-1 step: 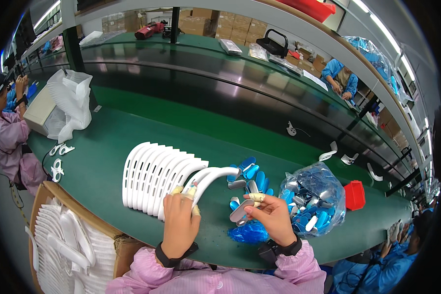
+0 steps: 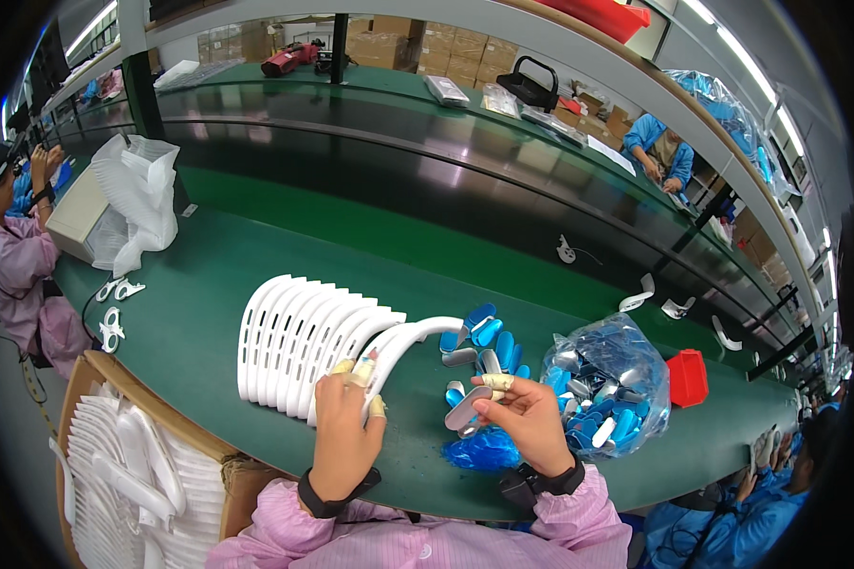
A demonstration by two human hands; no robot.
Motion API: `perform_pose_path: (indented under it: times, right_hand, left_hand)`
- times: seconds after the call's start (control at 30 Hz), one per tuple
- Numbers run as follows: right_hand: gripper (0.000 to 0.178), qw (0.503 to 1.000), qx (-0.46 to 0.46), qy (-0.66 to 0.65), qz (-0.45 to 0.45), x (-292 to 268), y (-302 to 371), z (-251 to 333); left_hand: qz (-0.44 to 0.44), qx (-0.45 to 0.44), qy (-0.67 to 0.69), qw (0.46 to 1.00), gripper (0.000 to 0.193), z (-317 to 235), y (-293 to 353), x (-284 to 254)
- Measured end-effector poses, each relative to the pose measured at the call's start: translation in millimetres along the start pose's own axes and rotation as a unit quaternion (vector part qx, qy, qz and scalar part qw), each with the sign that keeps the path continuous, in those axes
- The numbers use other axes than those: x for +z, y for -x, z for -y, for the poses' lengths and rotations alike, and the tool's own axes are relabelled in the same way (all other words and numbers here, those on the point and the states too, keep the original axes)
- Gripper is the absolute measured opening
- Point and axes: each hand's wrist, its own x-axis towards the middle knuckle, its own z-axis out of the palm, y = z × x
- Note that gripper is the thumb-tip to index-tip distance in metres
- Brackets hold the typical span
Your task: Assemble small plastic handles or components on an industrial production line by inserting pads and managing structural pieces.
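My left hand (image 2: 346,431), its fingertips wrapped in pale tape, is closed on a curved white plastic part (image 2: 410,339). This part is the last one at the right of a row of similar slotted white parts (image 2: 294,346) standing side by side on the green table. Between thumb and taped forefinger, my right hand (image 2: 529,422) pinches a silver oval plate (image 2: 467,410). Beyond that hand lie several loose oval plates (image 2: 484,332), blue or silver. A piece of crumpled blue film (image 2: 484,450) lies just below the held plate.
A clear bag (image 2: 626,346) of blue and silver plates lies right of my hand, beside a red bin (image 2: 687,377). At lower left stands a carton (image 2: 232,488) full of white parts. A dark conveyor (image 2: 370,171) runs behind the table. Co-workers sit at both sides.
My left hand and the curved white part have shifted very slightly left, toward the row. My right hand and its plate look still.
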Motion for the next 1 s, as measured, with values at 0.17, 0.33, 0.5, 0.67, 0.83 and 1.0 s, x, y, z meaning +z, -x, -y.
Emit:
perform_pose_path:
  times: [0.17, 0.33, 0.5, 0.67, 0.83, 1.0]
  right_hand:
    - [0.032, 1.0, -0.013, -0.012, 0.022, 10, -5, 0]
    - [0.031, 0.999, -0.023, -0.011, 0.044, 22, -5, -2]
    - [0.029, 0.996, -0.06, 0.06, 0.021, 28, -8, -5]
    - [0.032, 0.949, -0.147, 0.276, 0.043, 27, -6, 1]
    - [0.032, 0.903, -0.265, 0.332, 0.053, 30, -10, -5]
    - [0.034, 0.89, -0.315, 0.311, 0.109, 24, -20, -8]
  left_hand:
    - [0.031, -0.156, 0.432, 0.888, 0.07, -2, 2, -13]
    - [0.142, -0.261, 0.662, 0.688, 0.082, -8, 4, -9]
    - [0.192, -0.253, 0.702, 0.638, 0.087, -6, 9, -7]
    - [0.195, -0.269, 0.701, 0.631, 0.089, -6, 9, -8]
    - [0.192, -0.265, 0.654, 0.683, 0.089, -9, 12, 0]
    - [0.216, -0.323, 0.666, 0.637, 0.085, -5, 10, 7]
